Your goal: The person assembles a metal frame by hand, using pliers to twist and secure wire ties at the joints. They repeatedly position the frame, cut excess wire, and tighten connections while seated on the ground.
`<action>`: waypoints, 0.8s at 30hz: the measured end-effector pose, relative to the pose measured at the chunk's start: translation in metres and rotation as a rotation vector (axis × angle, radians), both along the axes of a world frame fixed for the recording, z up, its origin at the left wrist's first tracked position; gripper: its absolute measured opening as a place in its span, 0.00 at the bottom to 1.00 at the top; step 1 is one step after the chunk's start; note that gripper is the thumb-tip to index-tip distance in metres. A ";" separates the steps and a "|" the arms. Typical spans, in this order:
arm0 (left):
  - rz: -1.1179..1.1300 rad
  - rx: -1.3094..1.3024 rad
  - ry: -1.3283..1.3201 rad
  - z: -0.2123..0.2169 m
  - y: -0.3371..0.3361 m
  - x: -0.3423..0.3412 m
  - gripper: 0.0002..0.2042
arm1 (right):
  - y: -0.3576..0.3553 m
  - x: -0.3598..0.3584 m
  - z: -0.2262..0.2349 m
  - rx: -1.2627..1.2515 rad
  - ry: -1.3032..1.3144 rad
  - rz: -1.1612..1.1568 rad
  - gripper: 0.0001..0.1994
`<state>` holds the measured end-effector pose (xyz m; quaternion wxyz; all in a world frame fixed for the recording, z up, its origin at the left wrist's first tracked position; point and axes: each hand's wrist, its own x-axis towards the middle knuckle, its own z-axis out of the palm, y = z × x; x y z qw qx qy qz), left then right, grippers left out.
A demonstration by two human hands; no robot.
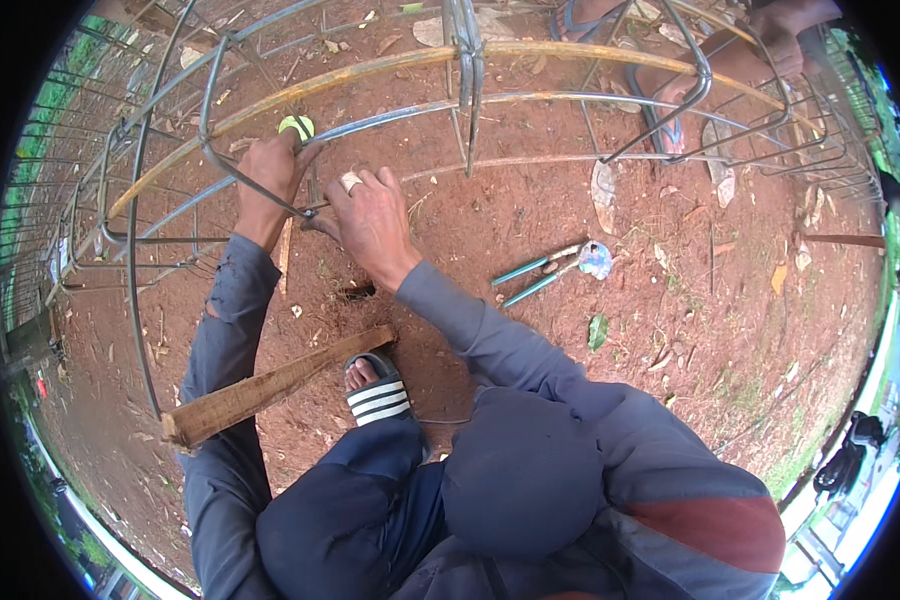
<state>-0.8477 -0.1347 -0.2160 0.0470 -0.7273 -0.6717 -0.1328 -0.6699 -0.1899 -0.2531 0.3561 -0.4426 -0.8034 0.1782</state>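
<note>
A long cage of steel reinforcing bars [390, 115] lies on red soil in front of me. My left hand [270, 170] is closed around a bent stirrup bar [232, 172] where it crosses a long bar, next to a small yellow-green object [297, 125]. My right hand [370, 215] is just to its right at the same crossing, fingers pinched on something thin, probably tie wire; I cannot see it clearly. My foot in a striped sandal [377, 392] rests below the hands.
Green-handled pliers [540, 275] lie on the soil to the right of my right arm. A wooden plank [270, 388] lies by my foot. Another person's feet in sandals [670, 95] are at the far side of the cage. Dry leaves are scattered about.
</note>
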 end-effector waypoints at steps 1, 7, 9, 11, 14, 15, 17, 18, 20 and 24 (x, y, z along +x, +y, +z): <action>-0.015 -0.009 -0.021 -0.006 -0.006 0.002 0.20 | -0.003 0.001 -0.002 0.015 0.004 -0.009 0.22; -0.006 0.012 -0.097 -0.002 -0.013 0.007 0.16 | 0.006 0.002 -0.003 0.143 -0.036 -0.003 0.19; 0.054 -0.075 -0.155 0.009 -0.014 0.014 0.18 | 0.005 0.003 -0.001 0.141 -0.049 -0.009 0.19; 0.085 -0.128 -0.145 0.016 -0.017 0.016 0.18 | 0.002 0.005 0.001 0.138 -0.057 -0.014 0.19; 0.121 -0.169 -0.160 0.015 -0.017 0.012 0.19 | 0.002 0.002 0.003 0.145 -0.101 0.009 0.22; 0.107 -0.145 -0.174 0.015 -0.018 0.013 0.19 | 0.002 0.001 0.005 0.108 -0.111 -0.003 0.25; 0.078 -0.097 -0.200 0.015 -0.019 0.015 0.19 | 0.002 0.000 0.007 0.031 -0.133 -0.030 0.31; 0.101 -0.183 -0.222 0.019 -0.017 0.015 0.18 | 0.003 0.002 0.006 0.026 -0.171 -0.017 0.38; 0.101 -0.184 -0.202 0.015 -0.016 0.014 0.17 | -0.001 0.002 0.007 0.061 -0.176 -0.017 0.37; -0.052 -0.108 -0.280 0.015 -0.027 -0.004 0.16 | -0.003 0.001 0.010 0.042 -0.178 -0.018 0.37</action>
